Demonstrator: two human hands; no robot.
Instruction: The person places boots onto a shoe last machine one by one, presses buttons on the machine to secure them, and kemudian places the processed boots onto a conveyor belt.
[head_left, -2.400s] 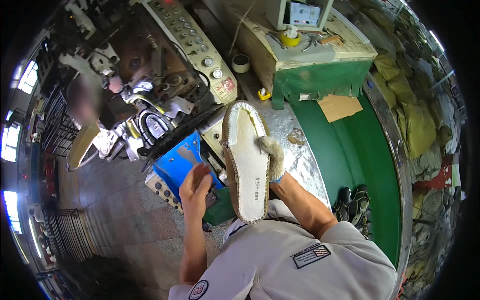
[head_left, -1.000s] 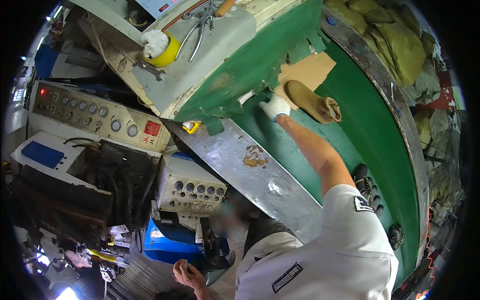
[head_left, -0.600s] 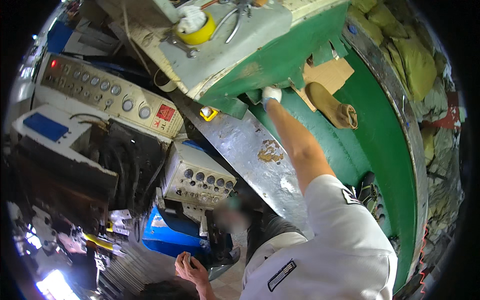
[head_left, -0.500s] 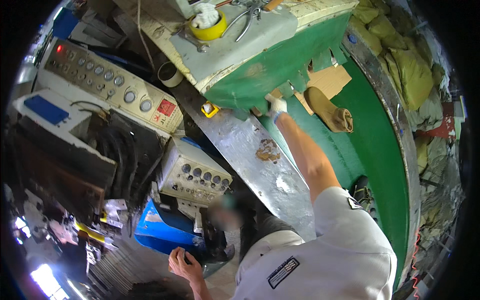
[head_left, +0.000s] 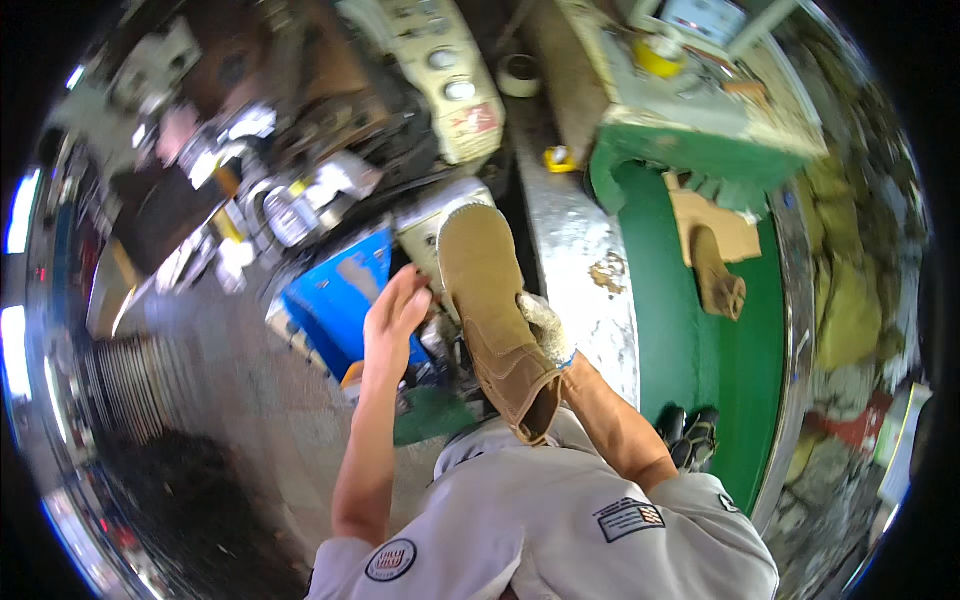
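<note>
Gloved fingers of my right hand grip the brown boot from the right, mid-frame, its long axis near vertical, toe uppermost, my bare left hand spread just left, apart.

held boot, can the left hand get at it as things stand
Probably yes: the left hand is close beside the held boot, and nothing appears to block the way. The gloved right hand grips the opposite side, leaving the near side free.
</note>
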